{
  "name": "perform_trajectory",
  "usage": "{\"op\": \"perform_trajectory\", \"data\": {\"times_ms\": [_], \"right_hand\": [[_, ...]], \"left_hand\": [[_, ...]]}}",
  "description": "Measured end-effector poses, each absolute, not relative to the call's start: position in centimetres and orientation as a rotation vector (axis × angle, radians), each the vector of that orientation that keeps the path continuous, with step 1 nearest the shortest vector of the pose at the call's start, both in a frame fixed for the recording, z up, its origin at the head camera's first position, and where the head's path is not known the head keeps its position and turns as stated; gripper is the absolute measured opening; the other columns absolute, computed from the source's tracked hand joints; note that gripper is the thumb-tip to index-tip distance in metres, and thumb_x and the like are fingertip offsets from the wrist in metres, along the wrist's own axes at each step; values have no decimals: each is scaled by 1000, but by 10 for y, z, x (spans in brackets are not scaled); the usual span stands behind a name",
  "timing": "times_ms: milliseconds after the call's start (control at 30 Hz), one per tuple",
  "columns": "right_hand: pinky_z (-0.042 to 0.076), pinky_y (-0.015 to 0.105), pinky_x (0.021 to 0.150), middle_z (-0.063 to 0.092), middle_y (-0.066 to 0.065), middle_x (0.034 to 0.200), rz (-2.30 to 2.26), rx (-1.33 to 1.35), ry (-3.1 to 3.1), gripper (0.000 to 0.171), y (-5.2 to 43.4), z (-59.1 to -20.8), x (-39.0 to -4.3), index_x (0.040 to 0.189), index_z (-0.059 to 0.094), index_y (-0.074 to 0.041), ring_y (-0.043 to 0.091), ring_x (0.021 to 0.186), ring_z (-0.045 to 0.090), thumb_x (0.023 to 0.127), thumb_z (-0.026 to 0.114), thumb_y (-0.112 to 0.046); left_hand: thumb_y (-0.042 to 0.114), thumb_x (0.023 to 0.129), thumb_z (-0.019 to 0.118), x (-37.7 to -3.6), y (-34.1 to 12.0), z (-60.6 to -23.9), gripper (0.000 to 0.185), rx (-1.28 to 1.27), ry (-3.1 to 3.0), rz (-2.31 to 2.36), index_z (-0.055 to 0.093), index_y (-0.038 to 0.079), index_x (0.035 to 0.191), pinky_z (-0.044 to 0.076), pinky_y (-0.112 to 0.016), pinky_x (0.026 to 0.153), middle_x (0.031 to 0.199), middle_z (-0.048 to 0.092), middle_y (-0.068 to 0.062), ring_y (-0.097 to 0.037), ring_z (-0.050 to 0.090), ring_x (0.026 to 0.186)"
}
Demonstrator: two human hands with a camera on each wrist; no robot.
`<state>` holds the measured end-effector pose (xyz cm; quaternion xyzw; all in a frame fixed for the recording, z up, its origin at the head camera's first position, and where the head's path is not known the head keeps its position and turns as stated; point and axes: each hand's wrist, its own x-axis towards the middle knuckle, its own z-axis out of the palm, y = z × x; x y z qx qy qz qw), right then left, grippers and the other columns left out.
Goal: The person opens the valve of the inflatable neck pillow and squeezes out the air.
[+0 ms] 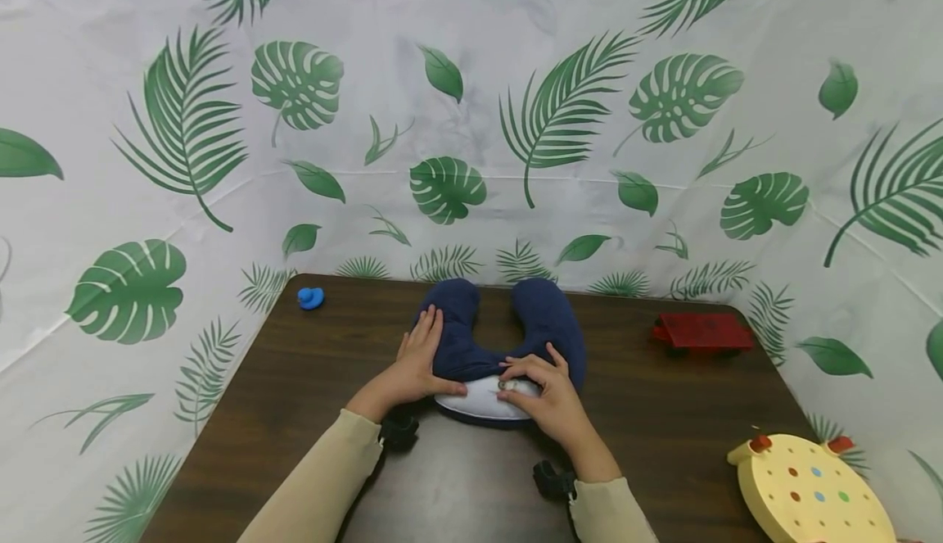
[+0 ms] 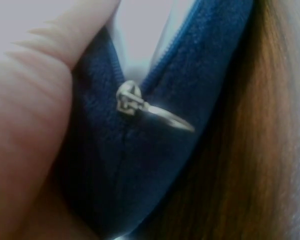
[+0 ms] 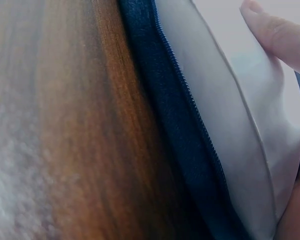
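A navy U-shaped neck pillow (image 1: 556,326) lies on the table, its curved side nearest me. Its cover is unzipped there, and white inner fabric (image 1: 471,403) shows. In the left wrist view the metal zipper pull (image 2: 162,117) is at one end of the gap. My left hand (image 1: 416,367) rests on the pillow's left side, fingers straight, thumb over the white fabric. My right hand (image 1: 548,395) is at the gap's right part, thumb and curled fingers around a small pale thing with a dark end (image 1: 508,385); its kind is unclear. The right wrist view shows the thumb (image 3: 280,37) against the white fabric.
A blue toy duck (image 1: 310,298) sits at the table's far left corner. At the far right is a red toy-like object (image 1: 703,332). A yellow round board with coloured dots (image 1: 814,486) stands near the right edge. Leaf-printed cloth hangs behind the table.
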<state>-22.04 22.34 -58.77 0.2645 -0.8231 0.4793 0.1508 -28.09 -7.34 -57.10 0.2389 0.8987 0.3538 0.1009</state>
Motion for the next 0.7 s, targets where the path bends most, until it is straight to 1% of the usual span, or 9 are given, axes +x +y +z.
{"op": "perform_trajectory", "data": {"times_ms": [267,500,700], "right_hand": [[3,67,130,81,-5,119,1403,750,-2369,26,224,-589,-221,104,80,-31,28,129,72,85,94,-20],[3,69,129,81,-4,119,1417,763,-2356,25,224,-588,-220,104,80,-29,30,128,72,86,93,-18],[3,71,128,80,-3,120,1410,786,-2361,26,224,-587,-220,106,79,-28,31,128,72,87,93,-18]], "left_hand": [[57,81,94,-282,-74,-573,149,706,2639,1077,-11,11,175,-4,-70,133,184,-16,-11,-33,-16,171],[57,81,94,-281,-74,-574,148,707,2619,1103,-13,13,175,-4,-70,134,183,-19,-10,-33,-20,170],[58,81,93,-281,-74,-572,149,707,2617,1099,-14,14,174,-4,-70,134,183,-20,-9,-32,-21,170]]}}
